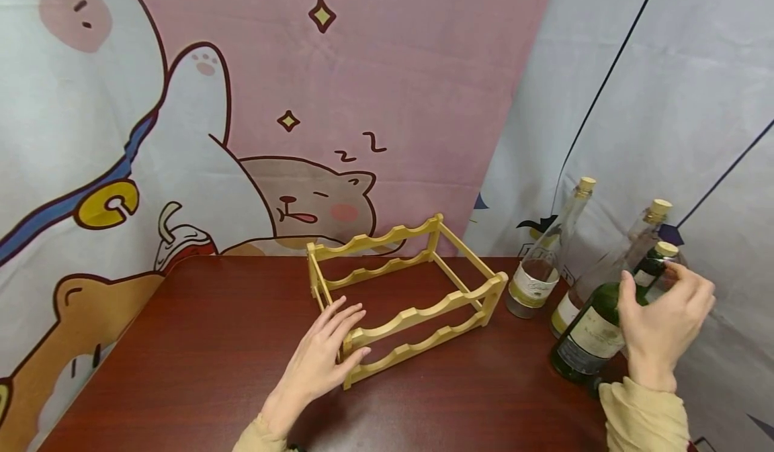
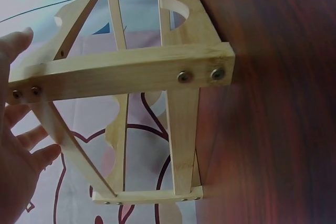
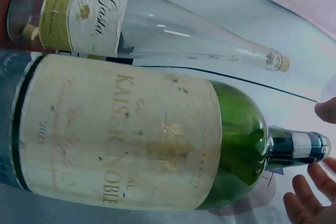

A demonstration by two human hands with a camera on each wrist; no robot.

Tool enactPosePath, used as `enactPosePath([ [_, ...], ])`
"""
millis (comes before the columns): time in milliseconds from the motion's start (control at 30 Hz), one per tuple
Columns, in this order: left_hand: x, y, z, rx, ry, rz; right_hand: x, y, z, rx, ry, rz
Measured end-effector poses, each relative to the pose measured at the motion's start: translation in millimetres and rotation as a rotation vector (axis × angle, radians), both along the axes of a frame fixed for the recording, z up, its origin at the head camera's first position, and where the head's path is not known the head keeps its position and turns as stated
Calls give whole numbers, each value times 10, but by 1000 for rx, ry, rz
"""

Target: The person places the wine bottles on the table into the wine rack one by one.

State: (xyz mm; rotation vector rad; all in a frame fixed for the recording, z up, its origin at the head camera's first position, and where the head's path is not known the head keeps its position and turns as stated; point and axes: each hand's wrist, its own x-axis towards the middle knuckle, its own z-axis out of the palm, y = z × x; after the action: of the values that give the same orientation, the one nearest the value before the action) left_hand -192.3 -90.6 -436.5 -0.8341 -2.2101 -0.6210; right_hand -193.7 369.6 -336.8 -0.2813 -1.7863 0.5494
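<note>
A light wooden wine rack (image 1: 417,316) with scalloped rails stands on the table. At its near left corner is my left hand (image 1: 320,354), fingers loosely extended along the end bars; the left wrist view has the fingers (image 2: 46,155) beside a wooden rail (image 2: 126,74). On the right, a green wine bottle (image 1: 595,338) with a cream label stands upright. Around its dark neck (image 3: 296,146) my right hand (image 1: 668,314) is spread, thumb (image 3: 326,111) on one side and fingers on the other. A gap shows between thumb and neck.
Behind the green bottle stand a clear corked bottle (image 1: 535,281) with a white and gold label and another clear corked bottle (image 1: 611,264). A printed cartoon cloth (image 1: 423,103) hangs along the back edge of the dark red table (image 1: 199,344).
</note>
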Motion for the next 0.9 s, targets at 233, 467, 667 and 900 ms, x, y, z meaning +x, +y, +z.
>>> enactPosePath([
  [233, -18, 11, -51, 15, 25, 16, -69, 108, 25, -156, -88, 11],
  [467, -17, 4, -51, 3, 18, 24, -160, 214, 3, -253, -257, 31],
  [667, -24, -3, -41, 5, 11, 20, -228, 258, -13, -268, -248, 68],
  [900, -12, -12, -42, -5, -13, 21, -290, 252, -19, -334, -210, 88],
])
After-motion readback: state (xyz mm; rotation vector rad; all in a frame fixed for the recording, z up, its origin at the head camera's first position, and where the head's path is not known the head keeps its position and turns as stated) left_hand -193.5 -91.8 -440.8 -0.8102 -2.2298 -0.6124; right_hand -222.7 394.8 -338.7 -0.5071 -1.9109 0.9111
